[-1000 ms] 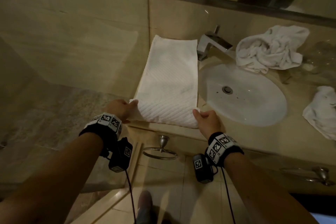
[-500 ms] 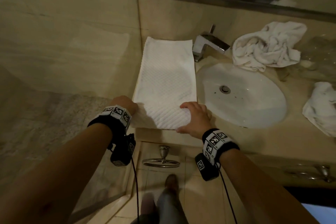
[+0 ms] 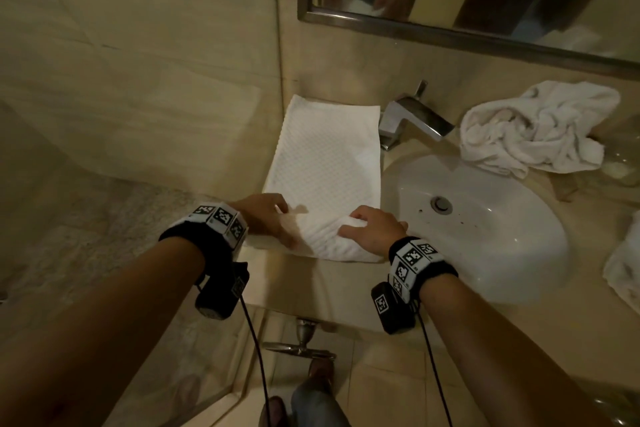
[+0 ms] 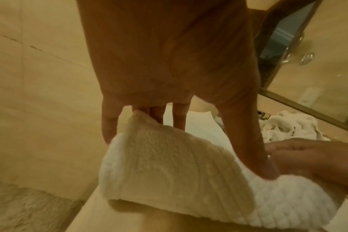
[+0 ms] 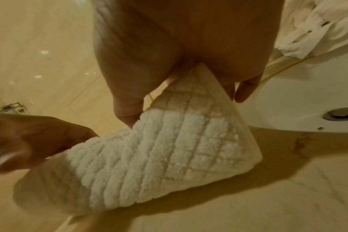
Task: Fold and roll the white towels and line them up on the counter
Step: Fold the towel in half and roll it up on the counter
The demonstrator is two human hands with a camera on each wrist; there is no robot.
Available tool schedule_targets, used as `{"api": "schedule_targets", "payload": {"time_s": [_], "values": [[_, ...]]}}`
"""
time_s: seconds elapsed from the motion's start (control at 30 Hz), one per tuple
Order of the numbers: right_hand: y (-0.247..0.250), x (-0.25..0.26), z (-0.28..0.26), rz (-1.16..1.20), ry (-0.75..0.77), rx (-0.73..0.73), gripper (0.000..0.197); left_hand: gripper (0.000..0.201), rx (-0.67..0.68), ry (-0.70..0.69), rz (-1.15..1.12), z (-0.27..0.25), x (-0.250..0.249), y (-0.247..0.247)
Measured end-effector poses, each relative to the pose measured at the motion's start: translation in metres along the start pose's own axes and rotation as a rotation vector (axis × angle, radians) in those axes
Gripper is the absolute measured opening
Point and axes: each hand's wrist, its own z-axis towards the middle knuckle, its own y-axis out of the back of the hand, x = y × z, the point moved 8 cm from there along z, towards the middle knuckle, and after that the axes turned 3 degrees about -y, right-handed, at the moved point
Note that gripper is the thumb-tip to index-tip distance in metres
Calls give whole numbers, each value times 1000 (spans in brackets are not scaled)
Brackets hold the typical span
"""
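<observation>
A white folded towel (image 3: 325,163) lies lengthwise on the beige counter (image 3: 311,288), left of the sink. Its near end (image 4: 169,164) is turned up and over into the start of a roll. My left hand (image 3: 278,217) pinches the left side of that roll, with fingers (image 4: 179,116) behind it and the thumb on its front. My right hand (image 3: 355,224) grips the right side (image 5: 179,141), thumb on one face and fingers on the other. The far end lies flat against the wall.
A white sink (image 3: 485,253) with a chrome faucet (image 3: 412,114) is right of the towel. A crumpled white towel (image 3: 533,128) lies behind the sink, and another (image 3: 623,274) is at the right edge. A towel ring (image 3: 301,347) hangs below the counter front.
The towel's near end hung over the counter front a second ago. Both hands have lifted it and turned it over away from me, and have moved forward onto the counter.
</observation>
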Motion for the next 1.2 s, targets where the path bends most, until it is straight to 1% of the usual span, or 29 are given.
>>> {"api": "schedule_targets", "payload": {"time_s": [0.03, 0.07, 0.17, 0.23, 0.33, 0.4, 0.47, 0.53, 0.57, 0.63, 0.73, 0.77, 0.8, 0.9, 0.97, 1.0, 1.03, 1.07, 1.13, 1.2], "values": [[1, 0, 5, 14, -2, 15, 46, 81, 7, -1, 26, 5, 1, -1], [2, 1, 9, 28, 5, 31, 45, 80, -7, -2, 48, 8, 2, 0], [6, 2, 21, 98, 37, 67, 45, 62, -72, 2, 52, 17, 5, 6], [13, 3, 26, 143, 79, 56, 44, 56, -68, 17, 29, 22, 7, 10], [30, 16, 26, 207, 248, -22, 39, 58, -62, 26, -14, 31, 8, 14], [34, 26, 20, 237, 336, 10, 43, 59, -105, 36, -35, 35, 7, 15], [29, 33, 19, 134, 366, 91, 59, 57, -178, 64, -46, 39, 7, 20], [22, 37, 22, -42, 381, 121, 73, 52, -246, 87, -67, 40, 7, 25], [19, 37, 25, -102, 376, 127, 76, 50, -265, 88, -73, 41, 7, 28], [17, 34, 31, -97, 350, 147, 75, 46, -271, 80, -93, 45, 7, 31], [24, 33, 39, 15, 318, 165, 60, 38, -229, 33, -92, 51, 0, 35], [27, 34, 41, 25, 308, 165, 56, 37, -196, 1, -79, 53, -5, 36], [29, 35, 45, 33, 297, 169, 52, 40, -144, -25, -64, 53, -10, 37], [30, 38, 56, 37, 259, 184, 41, 71, 72, -36, 37, 47, -23, 34], [24, 38, 64, 49, 215, 237, 36, 84, 199, -29, 188, 45, -23, 26], [19, 36, 66, 61, 192, 275, 35, 92, 239, -21, 275, 45, -21, 21], [13, 35, 68, 70, 167, 312, 35, 99, 256, -14, 350, 46, -19, 17], [9, 32, 69, 80, 144, 338, 35, 101, 249, -7, 397, 48, -18, 14], [5, 28, 71, 104, 105, 362, 38, 93, 193, -21, 378, 54, -18, 14], [8, 24, 73, 124, 88, 353, 42, 81, 181, -26, 304, 60, -17, 19]]}}
